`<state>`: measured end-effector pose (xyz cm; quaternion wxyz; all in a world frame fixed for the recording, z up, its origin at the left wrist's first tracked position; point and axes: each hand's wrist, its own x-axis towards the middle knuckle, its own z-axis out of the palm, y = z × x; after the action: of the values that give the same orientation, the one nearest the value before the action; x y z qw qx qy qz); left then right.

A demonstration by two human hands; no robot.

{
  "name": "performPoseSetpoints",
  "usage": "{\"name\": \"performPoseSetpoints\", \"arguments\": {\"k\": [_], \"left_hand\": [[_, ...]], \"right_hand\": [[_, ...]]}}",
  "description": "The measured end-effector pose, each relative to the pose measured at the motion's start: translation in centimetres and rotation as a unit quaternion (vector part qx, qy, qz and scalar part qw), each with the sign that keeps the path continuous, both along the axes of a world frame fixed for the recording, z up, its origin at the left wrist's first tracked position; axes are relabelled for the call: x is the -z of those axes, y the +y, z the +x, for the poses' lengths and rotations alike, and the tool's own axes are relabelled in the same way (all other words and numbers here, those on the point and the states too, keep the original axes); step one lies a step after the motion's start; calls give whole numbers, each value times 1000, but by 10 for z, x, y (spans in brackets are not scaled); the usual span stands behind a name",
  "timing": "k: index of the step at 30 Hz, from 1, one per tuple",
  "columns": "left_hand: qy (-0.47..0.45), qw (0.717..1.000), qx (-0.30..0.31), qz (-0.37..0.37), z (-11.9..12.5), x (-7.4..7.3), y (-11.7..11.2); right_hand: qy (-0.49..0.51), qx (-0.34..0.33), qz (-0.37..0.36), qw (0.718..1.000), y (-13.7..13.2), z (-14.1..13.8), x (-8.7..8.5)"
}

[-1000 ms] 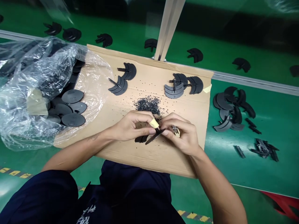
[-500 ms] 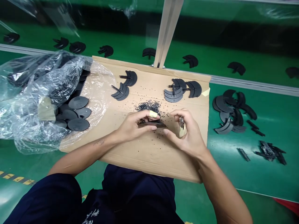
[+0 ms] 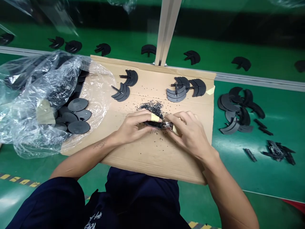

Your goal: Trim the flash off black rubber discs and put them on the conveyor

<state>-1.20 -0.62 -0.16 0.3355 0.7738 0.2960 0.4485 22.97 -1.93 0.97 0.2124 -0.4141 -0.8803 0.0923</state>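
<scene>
My left hand (image 3: 137,125) pinches a dark, flat plastic part (image 3: 154,124) between thumb and fingers, over the cardboard sheet (image 3: 143,159). One of its fingers wears pale yellow tape. Closed around a small shiny metal nail clipper (image 3: 168,124), my right hand (image 3: 188,132) brings it against the part's right end. Fingers hide most of the clipper, and its jaws cannot be made out clearly. Just beyond both hands lies a pile of tiny black bits (image 3: 152,107), with more scattered around it.
A clear plastic bag (image 3: 45,105) of dark oval discs (image 3: 78,127) covers the cardboard's left side. Curved black pieces lie at the back left (image 3: 121,92) and back right (image 3: 176,94). On the green table to the right are more curved pieces (image 3: 228,105) and narrow black parts (image 3: 276,151). A metal post (image 3: 168,31) stands behind.
My right hand has moved left and turned, bringing the clipper from inside its curled fingers to the right end of the plastic part. My left hand keeps its hold and tilts the part slightly.
</scene>
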Motion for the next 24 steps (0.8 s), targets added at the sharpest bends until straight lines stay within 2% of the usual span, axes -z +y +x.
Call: {"name": "performPoseSetpoints", "arguments": {"k": [11,17,24], "left_hand": [[-26,1000,4,11,0,1,2],[-31,999,9,28,0,2,3],[-35,998,9,50,1,7,0]], "right_hand": [[3,2,41,999,-1,2,1],[23,-3,20,1000,-2,2,0],[1,5,22,1000,-7,2,-1]]}}
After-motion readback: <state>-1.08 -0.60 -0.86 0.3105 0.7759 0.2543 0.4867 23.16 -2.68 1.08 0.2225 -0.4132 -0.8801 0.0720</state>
